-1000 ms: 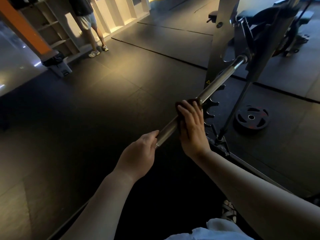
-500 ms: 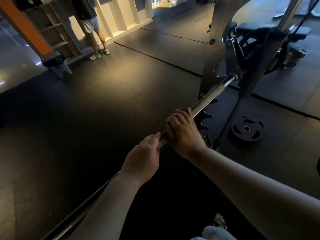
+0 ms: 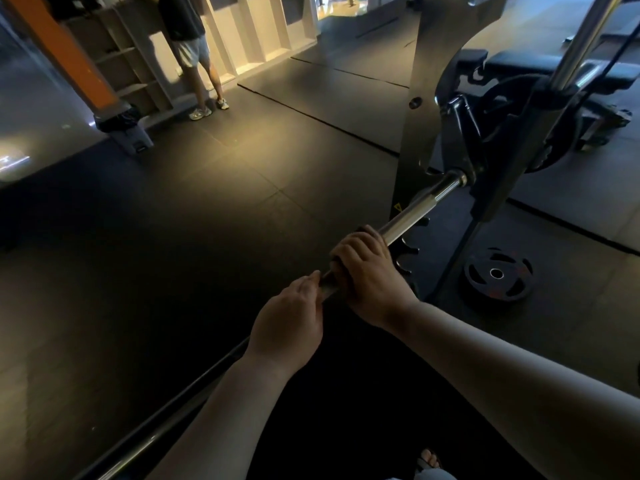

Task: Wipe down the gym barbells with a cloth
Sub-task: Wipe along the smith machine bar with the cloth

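A steel barbell (image 3: 420, 206) runs diagonally from the lower left up to the rack carriage at the upper right. My right hand (image 3: 369, 271) is wrapped round the bar with a dark cloth (image 3: 360, 230) under its fingers; only the cloth's edges show. Just below it, my left hand (image 3: 289, 318) grips the bar, with the thumb near the right hand. The bar's lower stretch (image 3: 166, 410) lies in shadow behind my left forearm.
The grey rack upright (image 3: 436, 74) and its toothed catch strip (image 3: 408, 254) stand right of the bar. A black weight plate (image 3: 497, 273) lies on the rubber floor. A bench (image 3: 540, 69) sits behind the rack. A person (image 3: 188, 46) stands by shelving far left.
My right hand with the cloth has slid down the bar toward my left hand, and its fingers have curled round the bar. The view has tilted upward a little.
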Available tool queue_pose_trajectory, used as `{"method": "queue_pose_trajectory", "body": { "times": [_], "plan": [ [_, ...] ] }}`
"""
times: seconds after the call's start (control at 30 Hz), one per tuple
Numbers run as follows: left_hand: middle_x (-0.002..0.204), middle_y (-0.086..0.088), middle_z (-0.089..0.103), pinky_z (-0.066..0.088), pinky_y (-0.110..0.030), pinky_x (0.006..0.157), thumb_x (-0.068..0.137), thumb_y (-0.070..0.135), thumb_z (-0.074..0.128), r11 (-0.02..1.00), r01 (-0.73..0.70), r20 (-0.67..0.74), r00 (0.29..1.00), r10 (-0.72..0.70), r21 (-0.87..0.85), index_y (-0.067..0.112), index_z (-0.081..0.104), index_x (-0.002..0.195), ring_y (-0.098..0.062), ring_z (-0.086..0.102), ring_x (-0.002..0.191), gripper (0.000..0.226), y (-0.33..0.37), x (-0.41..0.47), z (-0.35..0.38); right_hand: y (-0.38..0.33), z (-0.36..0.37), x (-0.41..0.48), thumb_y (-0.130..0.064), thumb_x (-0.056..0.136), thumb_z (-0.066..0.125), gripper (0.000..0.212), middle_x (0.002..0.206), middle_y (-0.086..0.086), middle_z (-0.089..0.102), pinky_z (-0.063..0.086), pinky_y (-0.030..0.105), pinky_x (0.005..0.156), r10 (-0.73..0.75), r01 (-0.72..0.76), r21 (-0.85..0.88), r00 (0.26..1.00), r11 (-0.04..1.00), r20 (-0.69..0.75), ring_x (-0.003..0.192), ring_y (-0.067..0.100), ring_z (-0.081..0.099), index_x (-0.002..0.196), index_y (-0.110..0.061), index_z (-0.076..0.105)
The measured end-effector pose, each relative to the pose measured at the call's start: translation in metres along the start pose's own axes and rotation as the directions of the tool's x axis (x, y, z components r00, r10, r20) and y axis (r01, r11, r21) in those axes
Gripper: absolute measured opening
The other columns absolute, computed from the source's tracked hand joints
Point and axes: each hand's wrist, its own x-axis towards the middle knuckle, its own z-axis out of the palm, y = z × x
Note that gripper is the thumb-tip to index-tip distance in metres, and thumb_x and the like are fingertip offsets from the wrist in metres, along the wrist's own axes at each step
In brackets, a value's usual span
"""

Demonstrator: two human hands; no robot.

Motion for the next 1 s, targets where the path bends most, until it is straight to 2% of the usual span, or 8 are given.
{"method": "queue_pose_trajectory", "body": {
  "times": [0.13, 0.27, 0.37, 0.47, 0.57, 0.77, 0.9, 1.0],
  "plan": [
    [0.150, -0.002, 0.050, 0.045, -0.031, 0.106, 0.107, 0.026, 0.040, 1.000, -0.008, 0.001, 1.000, 0.008, 0.003, 0.018, 0.037, 0.155, -0.016, 0.054, 0.132, 0.048, 0.010, 0.014, 0.003, 0.036, -0.021, 0.012, -0.041, 0.104, 0.038, 0.041, 0.120, 0.002, 0.067, 0.028, 0.035, 0.118, -0.189, 0.194, -0.035, 0.976, 0.980, 0.111, 0.120, 0.023, 0.057, 0.117, -0.016, 0.068],
    [0.149, -0.001, 0.052, 0.048, -0.030, 0.103, 0.108, 0.028, 0.039, 1.000, 0.008, -0.033, 0.999, -0.008, -0.009, 0.018, 0.038, 0.154, -0.014, 0.056, 0.129, 0.047, 0.029, 0.032, 0.010, 0.079, -0.039, 0.023, -0.041, 0.104, 0.033, 0.042, 0.121, 0.004, 0.064, 0.030, 0.046, 0.120, 0.136, -0.136, 0.002, 0.991, 0.991, -0.019, 0.126, 0.026, 0.051, 0.116, -0.017, 0.066],
    [0.147, -0.002, 0.053, 0.049, -0.029, 0.100, 0.107, 0.029, 0.039, 1.000, 0.005, -0.049, 0.999, -0.004, 0.006, 0.017, 0.038, 0.153, -0.015, 0.059, 0.125, 0.047, 0.039, 0.044, 0.015, 0.072, -0.025, 0.017, -0.040, 0.102, 0.039, 0.038, 0.120, 0.004, 0.063, 0.024, 0.054, 0.121, 0.091, -0.091, 0.003, 0.994, 0.996, -0.057, 0.128, 0.027, 0.050, 0.114, -0.016, 0.066],
    [0.147, -0.002, 0.053, 0.050, -0.028, 0.098, 0.107, 0.030, 0.039, 1.000, 0.001, -0.042, 0.999, 0.000, 0.017, 0.017, 0.038, 0.153, -0.015, 0.060, 0.122, 0.048, 0.049, 0.055, 0.018, 0.084, -0.034, 0.013, -0.041, 0.104, 0.039, 0.040, 0.128, 0.002, 0.062, 0.016, 0.042, 0.126, -0.091, 0.090, 0.025, 0.995, 0.996, 0.042, 0.134, 0.021, 0.045, 0.124, -0.017, 0.064],
    [0.147, -0.002, 0.052, 0.046, -0.023, 0.093, 0.108, 0.030, 0.037, 1.000, 0.014, -0.046, 0.999, -0.013, 0.017, 0.018, 0.036, 0.155, -0.015, 0.060, 0.122, 0.048, 0.056, 0.064, 0.022, 0.123, -0.054, 0.029, -0.039, 0.104, 0.039, 0.039, 0.122, 0.004, 0.065, 0.025, 0.030, 0.115, -0.163, 0.167, -0.032, 0.981, 0.985, 0.106, 0.124, 0.022, 0.052, 0.121, -0.015, 0.066],
    [0.145, 0.000, 0.055, 0.045, -0.017, 0.090, 0.109, 0.033, 0.034, 0.999, 0.039, -0.027, 0.999, -0.039, -0.004, 0.022, 0.036, 0.154, -0.009, 0.061, 0.118, 0.047, 0.064, 0.075, 0.024, 0.189, -0.085, 0.057, -0.035, 0.105, 0.044, 0.028, 0.108, 0.002, 0.066, 0.034, 0.027, 0.096, 0.031, -0.025, -0.084, 0.997, 0.996, 0.066, 0.107, 0.022, 0.059, 0.110, -0.018, 0.065],
    [0.146, 0.000, 0.055, 0.045, -0.018, 0.092, 0.109, 0.033, 0.032, 0.998, 0.056, -0.053, 0.997, -0.055, 0.009, 0.021, 0.038, 0.154, -0.011, 0.061, 0.121, 0.047, 0.072, 0.083, 0.028, 0.182, -0.064, 0.039, -0.032, 0.106, 0.043, 0.028, 0.125, 0.005, 0.060, 0.037, 0.040, 0.111, 0.141, -0.138, 0.035, 0.984, 0.990, -0.106, 0.129, 0.024, 0.047, 0.119, -0.016, 0.063],
    [0.147, 0.000, 0.054, 0.043, -0.018, 0.091, 0.110, 0.033, 0.030, 0.998, 0.061, -0.068, 0.996, -0.059, 0.027, 0.021, 0.039, 0.154, -0.013, 0.061, 0.122, 0.047, 0.077, 0.088, 0.030, 0.177, -0.031, 0.003, -0.028, 0.108, 0.042, 0.042, 0.151, 0.010, 0.044, 0.019, 0.047, 0.126, 0.140, -0.122, 0.093, 0.964, 0.988, -0.225, 0.152, 0.029, 0.023, 0.144, -0.009, 0.049]
  ]
}}
